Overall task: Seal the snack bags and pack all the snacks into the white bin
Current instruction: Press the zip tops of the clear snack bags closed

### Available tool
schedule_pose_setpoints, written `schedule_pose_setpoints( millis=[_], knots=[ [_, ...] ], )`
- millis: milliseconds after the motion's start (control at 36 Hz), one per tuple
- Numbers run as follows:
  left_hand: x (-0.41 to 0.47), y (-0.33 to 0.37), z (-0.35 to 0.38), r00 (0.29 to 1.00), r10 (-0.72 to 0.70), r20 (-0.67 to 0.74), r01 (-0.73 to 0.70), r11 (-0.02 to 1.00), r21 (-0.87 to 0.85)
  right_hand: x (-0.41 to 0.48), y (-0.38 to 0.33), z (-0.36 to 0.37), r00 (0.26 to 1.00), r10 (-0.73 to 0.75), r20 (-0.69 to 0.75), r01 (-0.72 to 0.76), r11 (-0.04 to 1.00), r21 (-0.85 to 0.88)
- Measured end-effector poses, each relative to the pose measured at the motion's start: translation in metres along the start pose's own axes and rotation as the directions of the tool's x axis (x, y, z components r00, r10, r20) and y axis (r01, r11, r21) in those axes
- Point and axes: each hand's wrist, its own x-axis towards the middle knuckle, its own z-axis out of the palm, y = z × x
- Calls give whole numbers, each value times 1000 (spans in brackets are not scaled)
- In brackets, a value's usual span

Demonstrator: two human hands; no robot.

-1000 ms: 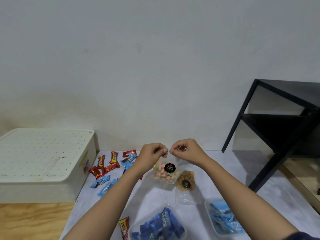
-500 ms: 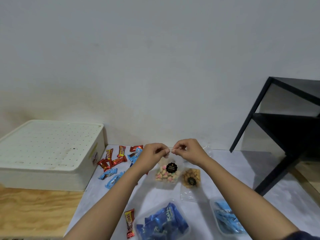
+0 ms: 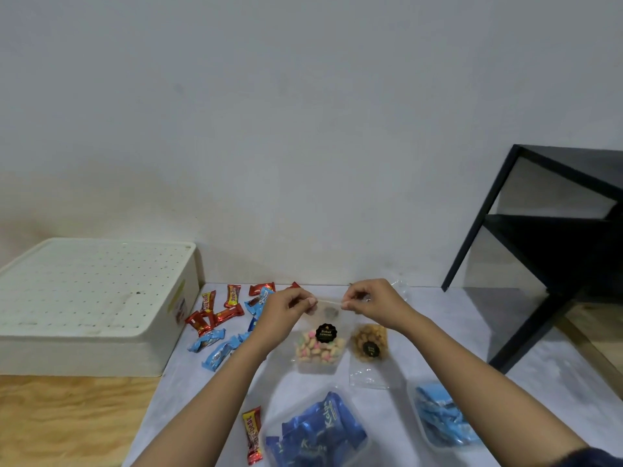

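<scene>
Thumb and fingertips (image 3: 312, 301) of the left hand (image 3: 286, 310) and those of the right hand (image 3: 372, 303) pinch the top strip of a clear snack bag (image 3: 320, 348) of pastel biscuits, held upright just above the table (image 3: 438, 338). If the pinch skips part of the strip, the seal could gape and biscuits spill. The white bin (image 3: 101, 352), lid on, waits well apart at left, beside loose wrapped bars (image 3: 215, 313).
</scene>
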Motion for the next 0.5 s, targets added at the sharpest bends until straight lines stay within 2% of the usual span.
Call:
schedule_pose_setpoints(
  millis=[111,306,500],
  knots=[
    [0,-1,1,1000,0,-20,0,1000,3,6,0,0,999,-35,-3,34,997,-71],
    [2,-7,2,1000,-24,10,24,999,22,7,12,9,999,-16,-36,11,993,-121],
    [-2,-14,8,998,-44,36,45,999,-30,-4,27,0,998,54,41,-52,998,-34]
  ],
)
